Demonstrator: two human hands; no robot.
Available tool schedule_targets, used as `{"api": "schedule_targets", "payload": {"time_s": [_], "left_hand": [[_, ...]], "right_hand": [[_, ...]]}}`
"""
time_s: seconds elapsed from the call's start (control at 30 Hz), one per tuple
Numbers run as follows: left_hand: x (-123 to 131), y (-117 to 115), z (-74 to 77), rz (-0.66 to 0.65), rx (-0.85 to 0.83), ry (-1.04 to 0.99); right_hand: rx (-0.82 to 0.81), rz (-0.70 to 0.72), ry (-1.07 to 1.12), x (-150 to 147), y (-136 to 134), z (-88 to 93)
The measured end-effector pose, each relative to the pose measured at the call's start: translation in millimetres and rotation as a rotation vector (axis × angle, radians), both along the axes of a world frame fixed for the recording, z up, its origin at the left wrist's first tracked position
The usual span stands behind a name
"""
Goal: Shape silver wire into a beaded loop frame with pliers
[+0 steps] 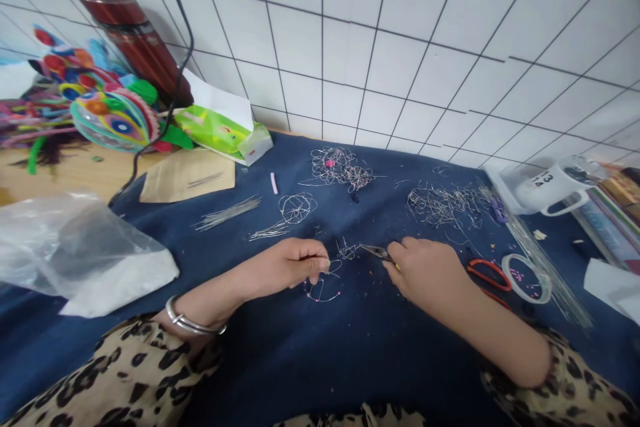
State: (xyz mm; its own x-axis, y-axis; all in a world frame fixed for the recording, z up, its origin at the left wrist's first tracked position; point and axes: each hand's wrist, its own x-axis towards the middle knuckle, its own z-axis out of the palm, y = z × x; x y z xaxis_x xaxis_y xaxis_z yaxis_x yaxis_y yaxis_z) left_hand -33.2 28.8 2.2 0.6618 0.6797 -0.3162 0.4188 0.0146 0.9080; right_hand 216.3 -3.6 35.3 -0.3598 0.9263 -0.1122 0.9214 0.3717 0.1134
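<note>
My left hand [300,261] is closed in a pinch on a thin silver wire piece [334,269] with bent loops. Just below those fingertips lies or hangs a wire ring with small pink beads [323,299]; whether it is joined to the pinched wire I cannot tell. My right hand [417,265] is wrapped round a pair of pliers [376,252], whose dark jaws point left. Their tip is at the end of a small tangle of bent wire [349,250] between the hands. Whether the jaws grip that wire is too small to see.
On the blue cloth [320,360] are wire tangles [343,168], loose wire bits [443,205], straight wires [229,212] and a coiled wire ring [298,207]. Red-handled scissors [490,273] and a round bead dish [527,278] sit right, near a white mug [555,187]. A plastic bag [85,247] lies left.
</note>
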Motion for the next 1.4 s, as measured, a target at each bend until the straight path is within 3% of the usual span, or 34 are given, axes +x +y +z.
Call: {"api": "schedule_targets", "payload": {"time_s": [0.13, 0.23, 0.5, 0.7, 0.93, 1.13, 1.3, 1.4], "left_hand": [[1, -2, -1.8, -0.010, -0.011, 0.002], [2, -4, 0.3, -0.008, -0.018, -0.023], [4, -6, 4.9, 0.005, -0.047, -0.056], [5, -6, 4.0, 0.051, -0.083, -0.076], [6, -5, -0.4, 0.049, -0.145, -0.102], [3, -3, -2.1, -0.026, -0.106, -0.068], [0, -1, 1.1, -0.060, -0.096, -0.041], [-2, 1, 5.6, -0.109, -0.098, -0.026]], "right_hand": [[0.225, 0.053, -0.077, 0, -15, -7.6], [0.277, 0.078, -0.081, 3, -17, -12.7], [0.137, -0.011, 0.129, 2, -17, -18.4], [0.063, 0.011, 0.250, 1, -17, -23.4], [0.225, 0.005, 0.093, 7, -18, -25.9], [0.089, -0.024, 0.130, 9, -14, -24.9], [-0.113, 0.011, 0.135, 8, -10, -16.0], [-0.147, 0.015, 0.080, 6, -6, -10.5]]}}
